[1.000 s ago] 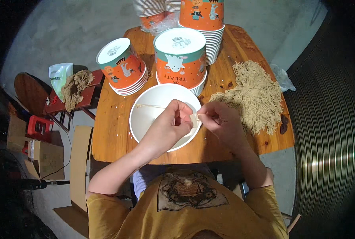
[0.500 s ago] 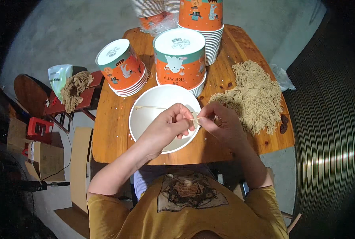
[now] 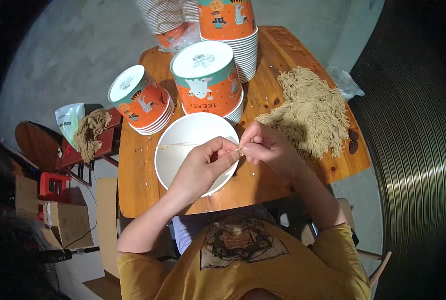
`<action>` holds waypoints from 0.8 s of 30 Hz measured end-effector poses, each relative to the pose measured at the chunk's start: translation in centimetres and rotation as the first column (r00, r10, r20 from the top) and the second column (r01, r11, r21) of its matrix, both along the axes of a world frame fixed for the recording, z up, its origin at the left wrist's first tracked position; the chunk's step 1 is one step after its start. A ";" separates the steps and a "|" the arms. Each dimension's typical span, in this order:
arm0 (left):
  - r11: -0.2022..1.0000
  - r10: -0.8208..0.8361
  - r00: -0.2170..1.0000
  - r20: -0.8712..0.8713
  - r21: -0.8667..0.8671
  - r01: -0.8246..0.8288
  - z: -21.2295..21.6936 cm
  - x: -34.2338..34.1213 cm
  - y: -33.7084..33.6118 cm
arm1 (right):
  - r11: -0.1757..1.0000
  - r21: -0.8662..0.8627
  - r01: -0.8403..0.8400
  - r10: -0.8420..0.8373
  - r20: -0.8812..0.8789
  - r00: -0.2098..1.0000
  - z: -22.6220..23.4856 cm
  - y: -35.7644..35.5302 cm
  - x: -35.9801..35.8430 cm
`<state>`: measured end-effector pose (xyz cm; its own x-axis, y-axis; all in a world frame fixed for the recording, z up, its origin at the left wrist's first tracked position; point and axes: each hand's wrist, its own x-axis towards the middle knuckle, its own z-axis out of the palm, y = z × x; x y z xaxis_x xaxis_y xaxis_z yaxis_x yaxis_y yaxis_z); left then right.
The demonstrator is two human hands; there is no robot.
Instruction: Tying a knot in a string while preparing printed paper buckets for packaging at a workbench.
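Note:
Both my hands meet over the right rim of a white paper bucket [image 3: 170,165], which stands mouth up near the table's front edge. My left hand [image 3: 203,167] pinches a thin tan cord [image 3: 175,145] between thumb and fingertips; a length of it stretches left across the bucket. Close against it, my right hand [image 3: 268,150] has thumb and index finger closed on the same cord. Fingers mostly cover the bit of cord between the two hands. A thick heap of tan cords [image 3: 315,112] lies on the table beyond my right hand.
Upside-down stacks of orange paper buckets stand behind: a small stack [image 3: 143,107], a large one [image 3: 208,90] and a taller one [image 3: 233,55]. The wooden table [image 3: 138,185] carries them. At the left, a red stool [image 3: 110,132] holds more tan cords [image 3: 92,131] and a plastic bag [image 3: 69,120].
My two hands have drawn closer together, fingertips now almost touching at the cord. The right hand has turned inward. The whole view has shifted and tilted slightly.

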<state>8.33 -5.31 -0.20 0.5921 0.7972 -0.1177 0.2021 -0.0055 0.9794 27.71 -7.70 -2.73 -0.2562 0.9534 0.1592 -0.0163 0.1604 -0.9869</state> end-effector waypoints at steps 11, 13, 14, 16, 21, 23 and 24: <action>0.997 0.024 1.000 -0.009 0.077 -0.024 -0.4 0.0 -0.1 | 1.000 -0.006 -0.019 0.019 -0.096 0.995 -0.7 0.5 0.5; 0.995 0.014 0.999 -0.030 0.094 -0.012 -0.7 0.0 0.0 | 1.000 0.002 -0.024 0.024 -0.103 0.994 -0.9 0.5 0.5; 0.994 0.005 0.999 -0.051 0.112 0.000 -0.7 0.0 0.0 | 1.000 0.008 -0.021 0.022 -0.096 0.995 -0.9 0.6 0.5; 0.992 -0.008 0.998 -0.064 0.129 0.016 -0.5 0.1 -0.1 | 1.000 0.014 -0.019 0.020 -0.088 0.996 -1.0 0.6 0.5; 0.993 -0.012 0.998 -0.058 0.116 0.019 -0.4 0.1 0.1 | 0.997 0.066 -0.037 0.042 -0.075 0.996 -1.1 0.8 0.3; 1.000 -0.004 1.000 -0.014 0.020 0.004 0.0 0.2 0.0 | 0.993 0.117 -0.022 0.036 -0.112 0.993 -1.4 0.7 -0.1; 1.000 -0.007 1.000 -0.013 0.020 0.008 0.1 0.2 0.1 | 0.986 0.168 -0.008 0.033 -0.149 0.988 -1.5 0.6 -0.2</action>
<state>8.50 -5.23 -0.11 0.5964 0.7952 -0.1093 0.2150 -0.0271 0.9762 27.49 -7.11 -4.24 -0.2364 0.9052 0.3531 -0.1678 0.3199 -0.9325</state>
